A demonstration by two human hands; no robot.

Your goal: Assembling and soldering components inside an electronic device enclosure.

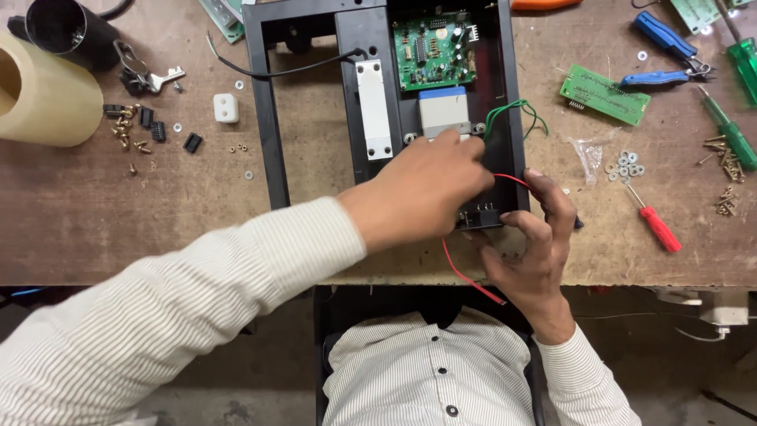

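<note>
Hands — my left (pixel 422 193) pinching a red wire (pixel 461 272), my right (pixel 532 248) gripping the black frame (pixel 264 118); circuit board (pixel 434 51) fitted, screws (pixel 126 134) loose on worktop (pixel 95 229).

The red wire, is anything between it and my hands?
Nothing visible does. The right hand pinches the red wire at the near corner of the black frame; the left hand reaches across there too, covering part of the wire.

Worn wooden bench (pixel 79 229) carries black frame (pixel 272 118), screws (pixel 729 166).
</note>
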